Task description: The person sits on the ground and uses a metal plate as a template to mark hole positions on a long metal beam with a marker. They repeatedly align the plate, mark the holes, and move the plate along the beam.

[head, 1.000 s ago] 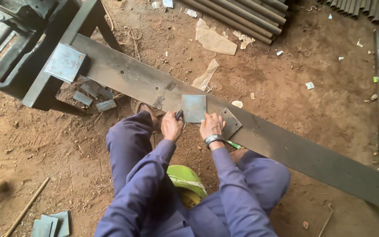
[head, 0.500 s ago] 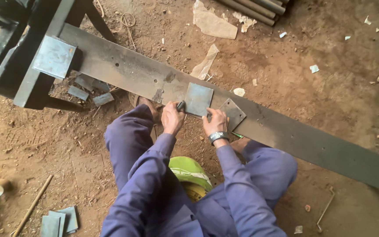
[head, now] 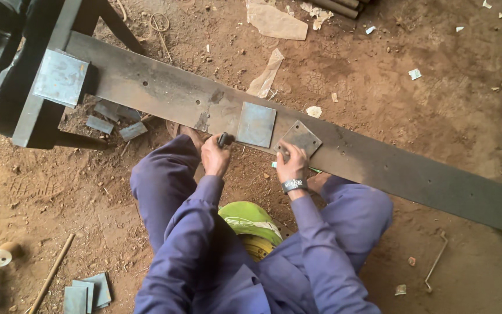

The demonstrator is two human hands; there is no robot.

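1. Since the earlier frame, the square grey plate (head: pixel 256 124) sits further along the long steel beam (head: pixel 379 168), next to the diamond-turned plate (head: pixel 300 138), and our hands have spread apart.
2. Our left hand (head: pixel 215 156) is curled tight around a small dark tool (head: pixel 223 139), its tip right at the square plate's lower left corner.
3. Our right hand (head: pixel 291 166) presses fingers down on the diamond plate's near edge; fingers mostly flat, gripping nothing we can make out.
4. We reckon we're lining up or marking plates on the beam. The next move needs that square plate kept steady.
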